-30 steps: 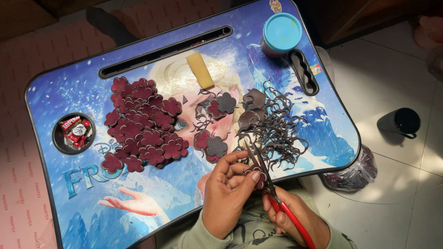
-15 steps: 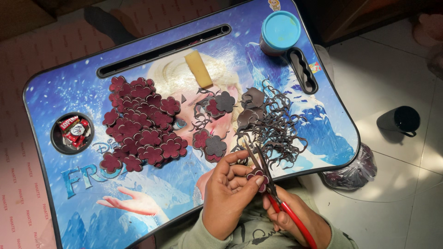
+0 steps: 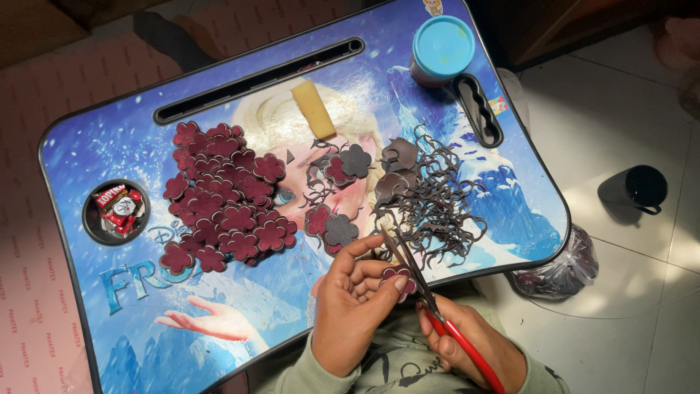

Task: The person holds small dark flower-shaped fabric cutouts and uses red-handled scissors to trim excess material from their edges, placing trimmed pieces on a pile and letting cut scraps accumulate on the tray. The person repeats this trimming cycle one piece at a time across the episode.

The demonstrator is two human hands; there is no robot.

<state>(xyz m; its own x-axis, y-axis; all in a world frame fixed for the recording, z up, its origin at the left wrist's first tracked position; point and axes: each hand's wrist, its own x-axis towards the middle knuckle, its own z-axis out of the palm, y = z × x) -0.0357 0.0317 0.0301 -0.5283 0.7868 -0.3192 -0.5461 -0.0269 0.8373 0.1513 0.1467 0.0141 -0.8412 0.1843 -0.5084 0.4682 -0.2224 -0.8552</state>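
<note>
Left hand (image 3: 357, 306) pinches a small maroon flower piece (image 3: 397, 277) between thumb and curled fingers, holding it up just over the near edge of the lap table (image 3: 109, 138), while the right hand (image 3: 474, 346), just beside it, is closed around the red handles of a pair of scissors (image 3: 419, 281) whose blades cross the piece and point away from the body. The step in hand looks like trimming the flower's outline; the next snip would call for turning the piece a little in the pinch so the blades follow its scalloped edge. Beyond the hands, further up the table, lies a tangle of dark offcuts (image 3: 437, 197), and off to the left of the left hand a heap of finished flowers (image 3: 226, 201). How far the blades are parted is hard to make out, the fingers hide most of the piece, and the scissor handles are cut off at the frame's lower edge.
</note>
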